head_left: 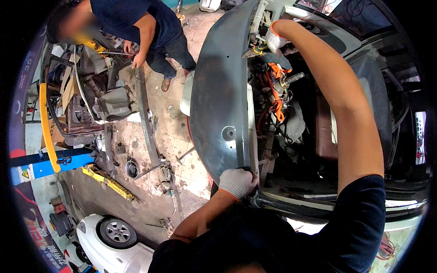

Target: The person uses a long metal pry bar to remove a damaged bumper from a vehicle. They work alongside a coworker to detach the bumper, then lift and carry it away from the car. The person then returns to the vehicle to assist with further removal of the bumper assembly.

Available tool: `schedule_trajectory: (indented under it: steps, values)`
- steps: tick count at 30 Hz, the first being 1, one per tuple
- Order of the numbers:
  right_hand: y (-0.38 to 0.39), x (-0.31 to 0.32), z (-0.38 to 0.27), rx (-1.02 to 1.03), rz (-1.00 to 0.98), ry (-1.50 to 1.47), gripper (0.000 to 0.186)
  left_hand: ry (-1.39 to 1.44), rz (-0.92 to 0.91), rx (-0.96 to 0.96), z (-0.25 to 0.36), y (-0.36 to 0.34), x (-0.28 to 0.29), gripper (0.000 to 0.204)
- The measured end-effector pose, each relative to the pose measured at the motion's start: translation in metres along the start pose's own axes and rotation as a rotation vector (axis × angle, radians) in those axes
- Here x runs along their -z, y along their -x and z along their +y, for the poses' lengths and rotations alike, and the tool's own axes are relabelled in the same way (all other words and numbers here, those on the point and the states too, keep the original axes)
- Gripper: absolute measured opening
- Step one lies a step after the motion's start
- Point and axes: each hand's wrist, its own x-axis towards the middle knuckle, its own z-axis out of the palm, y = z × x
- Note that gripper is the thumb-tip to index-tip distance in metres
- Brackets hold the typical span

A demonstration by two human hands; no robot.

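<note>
Hands gloved white | left hand (237, 183) curled round the lower end of the grey bumper cover (218, 91), at 6 o'clock of it | right hand (277, 41) clutching its top end at 1 o'clock | orange cables (276, 91) at 3 o'clock of the cover | another person (150, 32) bent over a stripped car shell (86, 104) at 10 o'clock.

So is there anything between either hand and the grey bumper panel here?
Nothing visible. The left hand, gloved, already grips the near end of the grey bumper panel. The right hand, also gloved, is at the far end, against the panel's inner edge beside the orange cables; its exact grip is hard to tell.
</note>
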Motion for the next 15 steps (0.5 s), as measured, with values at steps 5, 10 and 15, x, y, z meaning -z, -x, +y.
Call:
schedule_trajectory:
  steps: [5,10,15]
  values:
    - [0.0,0.0,0.001,0.007,0.053,0.024,0.013,0.044,0.014,-0.017,-0.002,0.0,-0.001,0.056]
    - [-0.011,-0.001,0.011,-0.064,-0.053,-0.093,0.015,-0.001,-0.011,-0.033,0.0,-0.001,0.002,0.056]
    - [0.015,0.003,-0.003,-0.022,0.012,-0.063,0.011,0.024,-0.011,-0.001,-0.001,0.0,-0.001,0.057]
